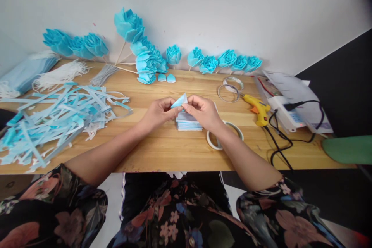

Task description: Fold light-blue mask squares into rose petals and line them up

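Between my two hands is a light blue piece of mask fabric [179, 101], folded to a point at its upper right. My left hand [162, 109] pinches its left side with thumb and fingers. From the right, my right hand [202, 110] pinches the same piece, the thumbs close together. Just below them lies a stack of blue and white mask fabric pieces [189, 125], partly covered by my right hand. Beyond the hands, two small folded blue petals [166, 78] rest on the table.
Blue fabric flowers [145, 64] line the wall. Cut strips [66, 120] heap at left, near masks [31, 71] and thin wires [104, 74]. On the right are tape rolls [240, 133], a yellow glue gun [260, 110], a white power strip [286, 114] and black cords [277, 151].
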The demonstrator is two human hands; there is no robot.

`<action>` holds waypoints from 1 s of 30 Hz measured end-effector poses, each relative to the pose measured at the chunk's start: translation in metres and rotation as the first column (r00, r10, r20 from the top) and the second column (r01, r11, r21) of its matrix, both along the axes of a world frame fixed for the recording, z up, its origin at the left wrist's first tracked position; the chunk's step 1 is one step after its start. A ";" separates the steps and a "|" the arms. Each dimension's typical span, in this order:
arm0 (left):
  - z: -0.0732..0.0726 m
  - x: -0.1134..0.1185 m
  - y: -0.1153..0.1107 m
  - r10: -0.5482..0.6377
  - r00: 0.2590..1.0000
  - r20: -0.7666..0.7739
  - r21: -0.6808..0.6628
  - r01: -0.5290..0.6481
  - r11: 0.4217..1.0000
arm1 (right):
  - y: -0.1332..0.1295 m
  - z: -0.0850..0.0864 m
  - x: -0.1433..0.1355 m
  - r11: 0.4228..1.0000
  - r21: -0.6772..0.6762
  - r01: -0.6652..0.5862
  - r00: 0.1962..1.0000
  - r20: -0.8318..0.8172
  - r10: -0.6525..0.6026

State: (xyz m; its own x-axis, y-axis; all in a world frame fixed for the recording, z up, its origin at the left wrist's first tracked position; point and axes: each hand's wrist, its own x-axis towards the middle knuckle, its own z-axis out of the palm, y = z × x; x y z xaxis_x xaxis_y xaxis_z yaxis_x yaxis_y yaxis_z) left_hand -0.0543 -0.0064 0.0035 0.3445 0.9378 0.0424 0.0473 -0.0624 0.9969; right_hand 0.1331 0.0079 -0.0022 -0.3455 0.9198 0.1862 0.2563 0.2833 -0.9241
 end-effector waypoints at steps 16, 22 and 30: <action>0.003 -0.001 0.000 -0.035 0.999 -0.022 -0.024 0.035 0.999 | 0.001 0.004 0.000 0.996 0.063 0.071 0.997 -0.025 -0.070; 0.000 -0.001 0.000 -0.017 1.000 0.001 0.026 0.017 1.000 | -0.002 0.003 -0.004 0.996 0.073 0.056 0.998 0.014 -0.057; -0.005 -0.002 0.001 -0.012 1.000 0.016 0.006 0.012 1.000 | -0.002 -0.001 -0.004 0.998 0.052 0.021 1.000 -0.019 -0.020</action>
State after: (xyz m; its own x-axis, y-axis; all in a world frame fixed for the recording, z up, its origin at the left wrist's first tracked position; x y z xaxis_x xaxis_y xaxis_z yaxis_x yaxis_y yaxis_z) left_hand -0.0562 -0.0051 -0.0012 0.3546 0.9335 0.0539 0.0301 -0.0690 0.9972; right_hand 0.1287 0.0063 -0.0036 -0.3225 0.9155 0.2404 0.2459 0.3263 -0.9127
